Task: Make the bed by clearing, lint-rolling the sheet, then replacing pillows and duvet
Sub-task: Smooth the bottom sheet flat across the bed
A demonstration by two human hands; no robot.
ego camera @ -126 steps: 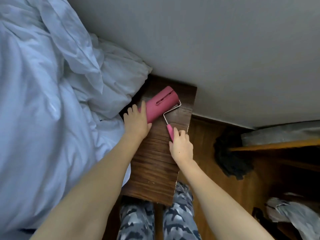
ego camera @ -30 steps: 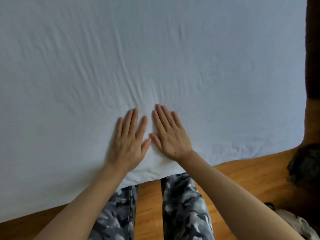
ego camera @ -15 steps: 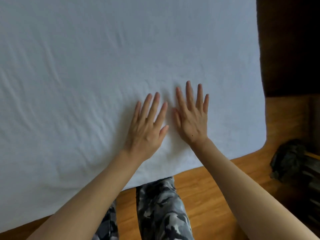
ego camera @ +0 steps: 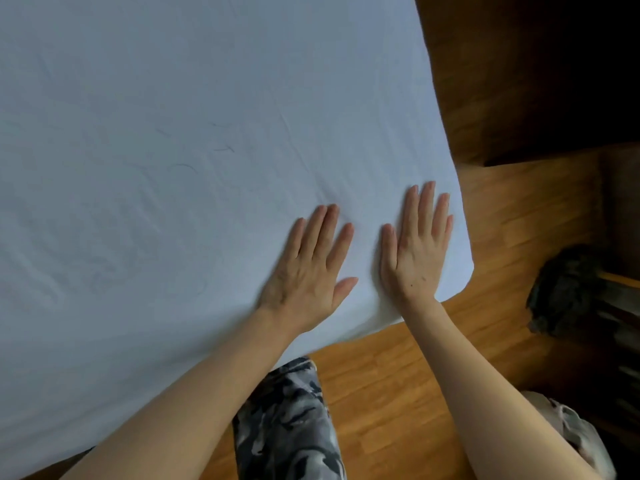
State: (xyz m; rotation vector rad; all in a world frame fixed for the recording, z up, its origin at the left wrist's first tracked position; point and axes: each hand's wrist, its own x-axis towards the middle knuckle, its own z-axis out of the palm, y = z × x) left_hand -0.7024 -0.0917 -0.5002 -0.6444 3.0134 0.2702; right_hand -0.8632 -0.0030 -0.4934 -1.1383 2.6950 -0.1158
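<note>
Sheet (ego camera: pixel 194 140), pale blue, covers the mattress and fills most of the view from above. Nearest, camouflage-patterned trousers (ego camera: pixel 287 424) stand on a wooden floor (ego camera: pixel 388 386). Just beyond, the left hand (ego camera: pixel 308 268) and right hand (ego camera: pixel 415 251) lie flat on the sheet near its rounded corner, fingers straight and spread, grasping nothing. Farther off, faint creases and a few stray hairs show. Clearing looks done; pillows and duvet are out of view, not yet replaced.

1. Wooden plank floor (ego camera: pixel 398 393), warm brown, runs along the bed's edge.
2. Dark wooden furniture (ego camera: pixel 519 81) stands at upper right, in deep shadow.
3. A dark rumpled heap (ego camera: pixel 561 289) lies by a shelf at right.
</note>
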